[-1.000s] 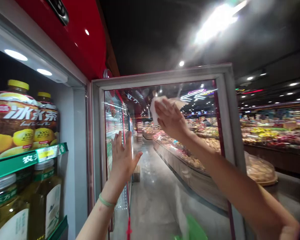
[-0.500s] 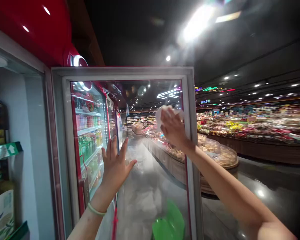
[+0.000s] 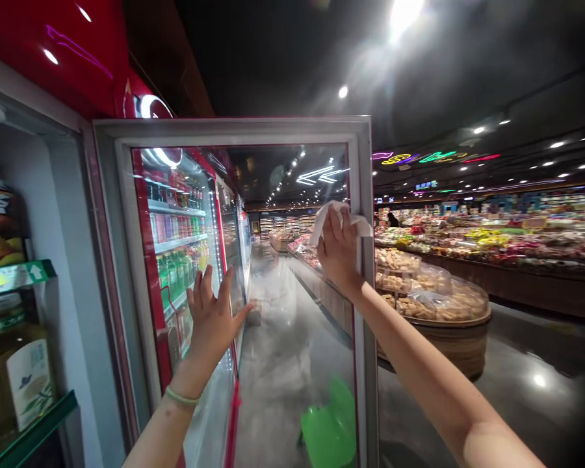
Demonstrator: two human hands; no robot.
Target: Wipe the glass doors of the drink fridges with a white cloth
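Observation:
An open glass fridge door with a grey frame stands right in front of me. My right hand presses a crumpled white tissue against the upper right of the pane, with one corner of it lying over the frame. My left hand, fingers spread and with a pale green band at the wrist, is at the left part of the glass. It holds nothing; whether its fingertips touch the pane I cannot tell.
Left of the door is the fridge interior, with large drink bottles on green-edged shelves. Beyond the glass show lit fridges with bottles and a green chair. Round displays of packaged food stand on the right.
My view has turned slightly, shifting the door a little left and up in the picture. The tissue now reaches the frame's right side. My left hand stays spread at the glass.

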